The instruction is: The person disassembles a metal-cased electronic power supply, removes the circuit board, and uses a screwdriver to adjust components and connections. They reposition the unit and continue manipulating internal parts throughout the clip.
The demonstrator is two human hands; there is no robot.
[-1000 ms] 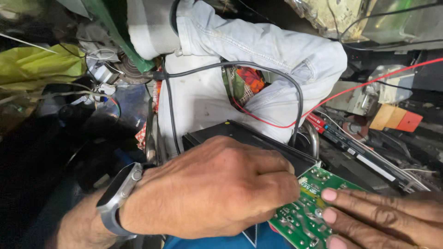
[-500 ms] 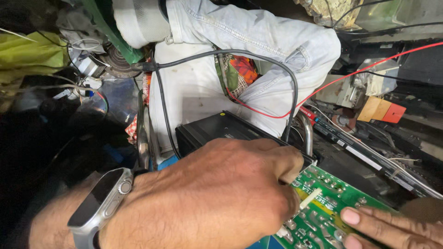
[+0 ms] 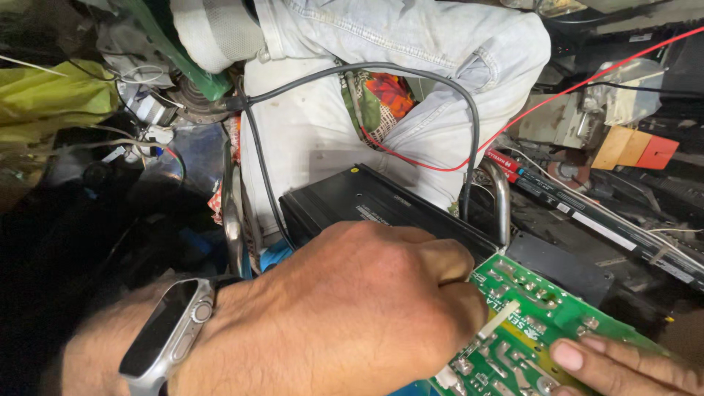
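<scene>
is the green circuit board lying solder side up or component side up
Solder side up. The green circuit board shows silvery solder pads and white printing, with no parts standing on it, between the left hand and right hand.

Dark smartwatch screen (image 3: 163, 336), left wrist.

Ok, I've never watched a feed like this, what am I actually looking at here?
This is one camera worn on a person's head, looking down at their two bare hands. The left hand, with a smartwatch on its wrist, is closed in a fist over a green circuit board; whatever it grips is hidden. The right hand rests its fingertips on the board's lower edge. Behind sit a black box, a black cable and a red wire, amid workshop clutter.
</scene>
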